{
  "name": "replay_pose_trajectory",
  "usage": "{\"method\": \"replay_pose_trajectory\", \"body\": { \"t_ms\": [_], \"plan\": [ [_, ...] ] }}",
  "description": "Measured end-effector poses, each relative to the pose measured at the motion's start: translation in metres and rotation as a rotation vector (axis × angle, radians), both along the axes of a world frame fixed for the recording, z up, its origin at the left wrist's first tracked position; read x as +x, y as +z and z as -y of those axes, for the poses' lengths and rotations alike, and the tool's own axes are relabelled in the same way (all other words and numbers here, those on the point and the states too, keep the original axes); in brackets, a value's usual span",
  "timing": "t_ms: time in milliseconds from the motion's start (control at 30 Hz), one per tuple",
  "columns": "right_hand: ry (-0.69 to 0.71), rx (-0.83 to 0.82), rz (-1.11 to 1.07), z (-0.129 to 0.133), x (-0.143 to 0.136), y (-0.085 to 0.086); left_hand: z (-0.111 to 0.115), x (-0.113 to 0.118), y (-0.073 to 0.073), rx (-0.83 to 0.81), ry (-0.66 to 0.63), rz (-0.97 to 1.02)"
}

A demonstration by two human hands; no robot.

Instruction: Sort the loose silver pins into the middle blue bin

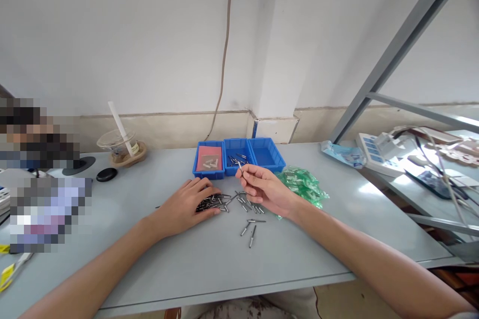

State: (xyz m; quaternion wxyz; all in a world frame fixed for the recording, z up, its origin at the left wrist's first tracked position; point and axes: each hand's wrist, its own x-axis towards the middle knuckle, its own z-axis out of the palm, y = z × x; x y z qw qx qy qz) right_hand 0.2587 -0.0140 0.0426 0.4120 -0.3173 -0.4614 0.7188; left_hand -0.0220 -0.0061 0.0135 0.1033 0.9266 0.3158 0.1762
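Note:
My left hand point(189, 207) lies palm down over a pile of slim metal pins point(210, 203), its fingers and thumb spread around them and hiding part of the pile. Between the thumb and fingertips of my right hand point(264, 187), a single metal pin point(240, 166) is pinched, raised in front of the middle blue tray point(236, 142). Several more pins rest inside that tray. Below my right hand, loose pins point(244, 203) are scattered on the table, and a few others point(253, 236) lie closer to the front edge.
A left blue tray point(195, 159) holds a pink sheet and small pale pieces; a right blue tray point(267, 152) adjoins the middle one. Green plastic bags point(303, 187) lie right of my right hand. Farther left are a black disc point(107, 174) and a brown holder point(129, 159). A metal frame point(389, 65) slants at right.

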Motion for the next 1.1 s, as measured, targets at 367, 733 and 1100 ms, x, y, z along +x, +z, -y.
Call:
{"method": "replay_pose_trajectory", "body": {
  "t_ms": [367,733,1100],
  "plan": [
    [-0.459,0.622,0.575,0.007,-0.007,-0.008,-0.001,-0.001,-0.001,0.006,-0.008,0.007],
    [-0.240,0.115,0.319,-0.005,-0.005,-0.011,0.000,0.000,0.000,0.003,-0.002,0.009],
    [-0.277,0.641,0.738,-0.003,-0.004,-0.015,0.000,-0.001,-0.002,0.026,0.001,0.008]
  ]
}}
